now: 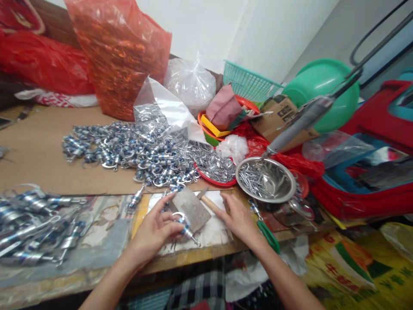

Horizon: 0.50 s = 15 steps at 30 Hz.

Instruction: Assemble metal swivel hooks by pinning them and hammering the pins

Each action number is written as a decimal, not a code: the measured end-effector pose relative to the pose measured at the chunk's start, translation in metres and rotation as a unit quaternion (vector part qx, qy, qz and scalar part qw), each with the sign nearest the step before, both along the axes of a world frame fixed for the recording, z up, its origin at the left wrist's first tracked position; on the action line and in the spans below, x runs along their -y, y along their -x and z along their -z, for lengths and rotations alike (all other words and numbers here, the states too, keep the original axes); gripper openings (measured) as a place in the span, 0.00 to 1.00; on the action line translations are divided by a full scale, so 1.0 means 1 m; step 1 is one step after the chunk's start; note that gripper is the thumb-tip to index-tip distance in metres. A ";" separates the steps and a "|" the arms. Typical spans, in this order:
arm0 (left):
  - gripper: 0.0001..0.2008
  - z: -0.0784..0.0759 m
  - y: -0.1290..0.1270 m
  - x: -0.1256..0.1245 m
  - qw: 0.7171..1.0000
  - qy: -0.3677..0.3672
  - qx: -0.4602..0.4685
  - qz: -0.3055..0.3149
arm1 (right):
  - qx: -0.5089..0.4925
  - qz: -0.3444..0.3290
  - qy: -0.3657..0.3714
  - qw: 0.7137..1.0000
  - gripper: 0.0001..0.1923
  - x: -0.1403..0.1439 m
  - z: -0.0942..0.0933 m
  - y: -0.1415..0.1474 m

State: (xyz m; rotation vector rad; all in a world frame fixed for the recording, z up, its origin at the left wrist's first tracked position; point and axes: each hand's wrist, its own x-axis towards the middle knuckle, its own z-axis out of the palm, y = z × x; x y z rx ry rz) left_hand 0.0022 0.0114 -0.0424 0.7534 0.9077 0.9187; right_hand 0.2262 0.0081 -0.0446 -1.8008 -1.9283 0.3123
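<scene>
My left hand is closed on a small silver-and-blue metal piece with a curved arm and an eyelet at its end. Beside it, a grey metal block lies on a white sheet at the table's front edge. A tool with a wooden handle and a thin metal end reaches over the sheet. The near end of that handle sits between thumb and fingers of my right hand, partly hidden there. Another blue-and-silver piece is partly covered behind my left fingers.
A large heap of similar pieces covers the cardboard; more pieces lie at left. Behind the block stand a red tray of small metal parts and a steel bowl of pins. Green-handled scissors lie at right.
</scene>
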 end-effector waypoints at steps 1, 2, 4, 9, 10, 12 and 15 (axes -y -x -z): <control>0.40 0.000 0.000 0.000 1.000 -0.001 0.000 0.000 | 0.031 -0.010 0.045 0.998 0.17 0.001 0.004 -0.006; 0.40 0.000 0.000 0.000 1.000 -0.003 -0.001 -0.001 | 0.046 -0.019 0.078 0.996 0.15 0.002 0.008 -0.011; 0.40 0.000 0.000 0.000 1.000 -0.004 -0.002 -0.002 | 0.035 -0.023 0.086 0.995 0.11 0.005 0.009 -0.012; 0.40 0.001 0.000 -0.001 1.000 -0.005 -0.001 -0.004 | -0.051 -0.078 -0.046 0.995 0.16 0.023 -0.023 0.001; 0.40 0.002 0.000 -0.001 1.000 -0.007 0.000 -0.002 | -0.062 -0.102 -0.078 0.990 0.18 0.028 -0.031 0.004; 0.41 0.002 0.000 -0.001 1.000 -0.011 -0.001 -0.002 | -0.069 -0.139 -0.141 0.978 0.22 0.039 -0.043 0.010; 0.42 0.002 0.000 0.000 1.000 -0.018 -0.008 -0.012 | 0.006 -0.180 -0.138 0.974 0.26 0.052 -0.044 0.014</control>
